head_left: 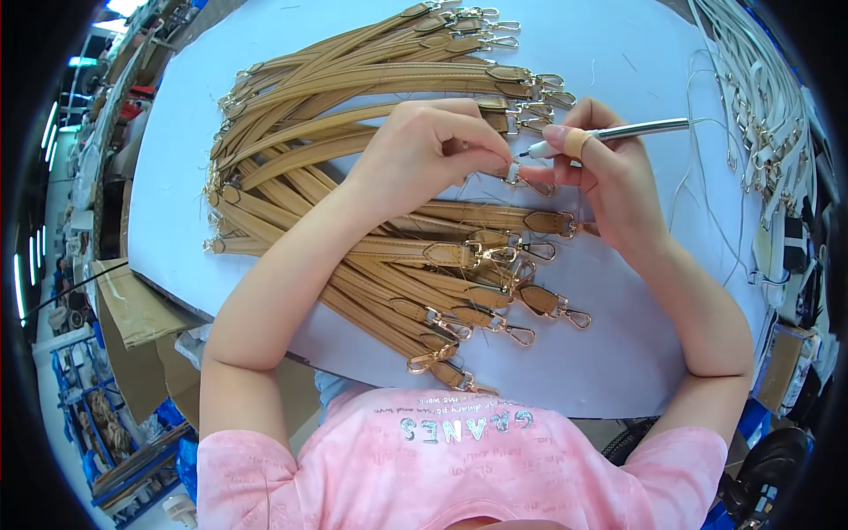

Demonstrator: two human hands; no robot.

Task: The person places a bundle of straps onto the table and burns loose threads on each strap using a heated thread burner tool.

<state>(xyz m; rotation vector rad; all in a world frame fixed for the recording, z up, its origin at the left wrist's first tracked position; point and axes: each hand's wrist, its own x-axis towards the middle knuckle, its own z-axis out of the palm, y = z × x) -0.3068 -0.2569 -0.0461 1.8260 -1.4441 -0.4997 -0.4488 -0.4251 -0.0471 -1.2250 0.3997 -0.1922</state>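
Observation:
My left hand [415, 155] is closed, thumb and index finger pinching the end of a tan leather strap by its metal snap hook [536, 185]. In my right hand [618, 181] is a slim pen-shaped tool [640, 129] with a white front part and silver barrel. Its dark, fine tip lies close to my left fingertips; whether it touches the strap I cannot tell. A tan band wraps one right finger. Beneath my left arm spreads a pile of tan straps [353, 84] with snap hooks at their ends and loose threads sticking out.
The straps lie on a pale table [609, 353]. Grey-white straps [768, 97] with metal hooks hang over its right side. Thin thread or cord trails near them. A cardboard box [141, 305] stands beyond the left edge, near a blue shelf rack [93, 389].

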